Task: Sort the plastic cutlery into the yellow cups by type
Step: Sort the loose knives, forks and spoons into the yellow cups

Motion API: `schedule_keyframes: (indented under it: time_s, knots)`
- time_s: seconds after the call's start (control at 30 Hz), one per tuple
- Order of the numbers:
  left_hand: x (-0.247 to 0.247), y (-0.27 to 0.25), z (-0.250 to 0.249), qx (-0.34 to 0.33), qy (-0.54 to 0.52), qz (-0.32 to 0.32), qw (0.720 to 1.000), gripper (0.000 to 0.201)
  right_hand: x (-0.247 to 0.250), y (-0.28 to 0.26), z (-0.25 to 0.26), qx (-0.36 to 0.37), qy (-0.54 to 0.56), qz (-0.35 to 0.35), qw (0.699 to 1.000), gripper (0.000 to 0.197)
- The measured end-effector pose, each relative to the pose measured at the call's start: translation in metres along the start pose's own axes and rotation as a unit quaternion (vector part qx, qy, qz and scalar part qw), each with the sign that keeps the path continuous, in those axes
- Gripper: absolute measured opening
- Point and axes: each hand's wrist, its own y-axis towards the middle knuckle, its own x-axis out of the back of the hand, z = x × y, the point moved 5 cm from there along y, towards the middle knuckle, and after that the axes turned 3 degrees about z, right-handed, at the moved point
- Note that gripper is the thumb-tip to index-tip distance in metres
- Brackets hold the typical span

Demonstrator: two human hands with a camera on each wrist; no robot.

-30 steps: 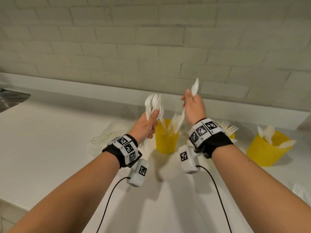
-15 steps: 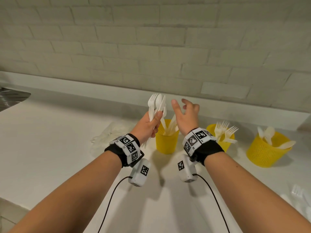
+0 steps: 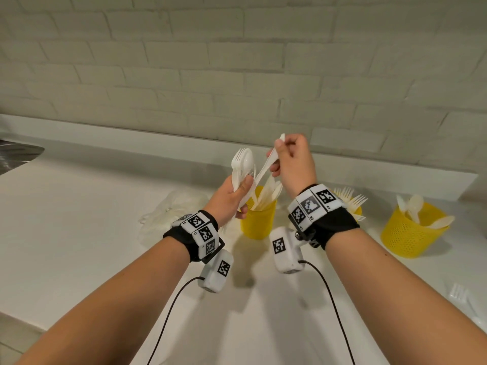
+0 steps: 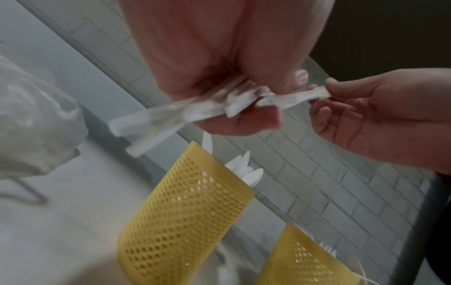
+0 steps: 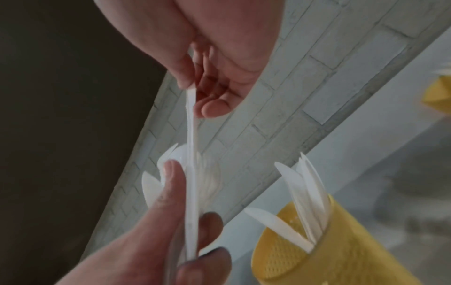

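- Head: left hand [image 3: 228,198] gripping bunch of white plastic cutlery [image 3: 242,164] above yellow mesh cup of knives [image 3: 257,219] on white surface [image 3: 79,233].
- Left wrist: right hand [image 4: 380,119] fingers pinching one flat white plastic utensil [image 4: 296,98], drawn from bunch.
- Right wrist: utensil type unclear, edge-on.
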Motion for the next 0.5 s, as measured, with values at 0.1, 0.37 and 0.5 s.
schedule_keyframes:
  time_s: [0.1,0.37,0.5]
  knots:
    - [0.012,0.001,0.0,-0.016,0.051,-0.042,0.998,0.021,0.01,0.004,0.012,0.05,-0.018,-0.048,0.997,0.011]
    - [0.011,0.0,-0.001,-0.001,-0.033,-0.037,0.999,0.033,0.001,-0.004,-0.038,-0.052,-0.125,0.002,0.991,0.016]
    - [-0.004,0.0,-0.006,-0.007,-0.083,0.006,0.997,0.037,-0.002,-0.017,-0.039,-0.021,-0.14,0.044,0.989,0.04]
